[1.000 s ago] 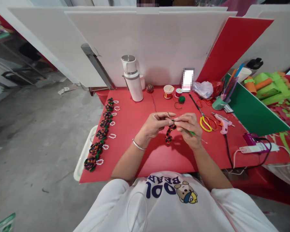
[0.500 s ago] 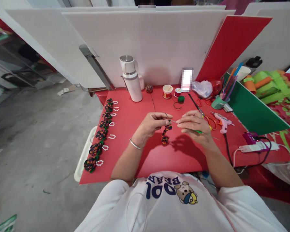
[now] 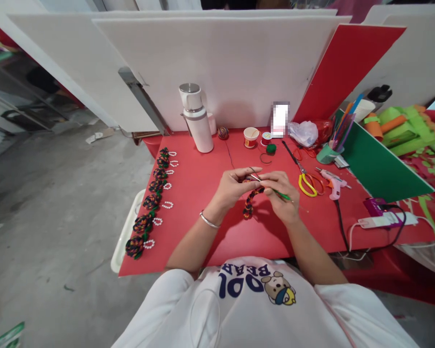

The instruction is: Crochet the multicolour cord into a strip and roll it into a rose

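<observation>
My left hand (image 3: 235, 189) pinches the top of a dark multicoloured crochet strip (image 3: 249, 207), which curls down towards the red table. In my right hand (image 3: 282, 195) is a crochet hook with a green handle (image 3: 282, 195); its metal shaft reaches to the left fingers, where the fingertips of both hands meet. My fingers hide the spot where hook and yarn come together. A thin strand runs back from the left hand to a multicoloured yarn ball (image 3: 223, 133) at the table's rear.
Along the left edge lie several crocheted balls (image 3: 144, 224) with white bead loops (image 3: 167, 205). Behind stand a white flask (image 3: 197, 121), a paper cup (image 3: 251, 137) and a green yarn ball (image 3: 271, 149). To the right are yellow-handled scissors (image 3: 307, 185), a pink glue gun (image 3: 335, 184) and a power strip (image 3: 387, 221).
My right hand has moved left, bringing the hook against the strip at my left fingers. The scissors' yellow handle, partly covered before, now shows fully.
</observation>
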A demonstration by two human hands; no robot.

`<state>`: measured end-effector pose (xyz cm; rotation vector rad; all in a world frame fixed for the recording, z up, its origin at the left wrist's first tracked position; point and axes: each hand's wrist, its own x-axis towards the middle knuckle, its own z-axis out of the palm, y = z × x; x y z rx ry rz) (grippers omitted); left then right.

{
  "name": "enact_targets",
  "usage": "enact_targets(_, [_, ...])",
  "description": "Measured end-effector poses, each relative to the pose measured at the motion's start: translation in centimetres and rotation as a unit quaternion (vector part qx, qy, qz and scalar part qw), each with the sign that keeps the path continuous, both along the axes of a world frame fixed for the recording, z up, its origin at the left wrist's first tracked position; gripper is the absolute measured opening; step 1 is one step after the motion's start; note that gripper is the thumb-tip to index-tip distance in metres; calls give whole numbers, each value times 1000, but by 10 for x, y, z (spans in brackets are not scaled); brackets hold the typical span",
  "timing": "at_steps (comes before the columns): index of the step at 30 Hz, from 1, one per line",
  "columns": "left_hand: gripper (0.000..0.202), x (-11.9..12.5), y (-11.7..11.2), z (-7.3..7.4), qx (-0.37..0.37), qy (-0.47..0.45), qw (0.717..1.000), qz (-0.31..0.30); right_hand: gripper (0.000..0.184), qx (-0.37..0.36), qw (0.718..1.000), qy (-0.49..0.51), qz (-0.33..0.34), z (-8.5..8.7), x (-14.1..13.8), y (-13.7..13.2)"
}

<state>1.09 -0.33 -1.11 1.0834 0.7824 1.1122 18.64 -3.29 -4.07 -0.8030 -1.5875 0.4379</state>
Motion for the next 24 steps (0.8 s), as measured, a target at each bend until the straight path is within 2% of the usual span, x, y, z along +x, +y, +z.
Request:
enact_targets(3, [55,7,-2,-3,6,14,999,39,19,52,993,-79,-78,-4,-8,-4])
enact_targets(7, [58,13,-5,0,3,16,997,71,23,97,975,-123,-160,-10,-12,-6])
enact_targets(10, [62,11,-6,4,-8,-7,999,49,24,132,962,-118,-208,-13,-16,-7])
enact_targets(12, [58,6,-4,5,-23,-3,1000,12,21,142,965,-85,-202,-15,-18,-6])
enact_targets(14, [50,-1,-2,6,-41,12,998,-39,17,119,979,-31,-163,-16,-17,-2])
enact_targets(17, [41,-11,2,8,-48,26,995,-86,19,24,997,67,-43,-16,-8,7])
enact_targets(21, [35,-19,4,14,-32,66,993,-94,18,-83,981,128,121,-11,13,20])
enact_targets(24, [31,-20,3,19,-15,95,992,-86,17,-115,972,96,179,-1,27,24])
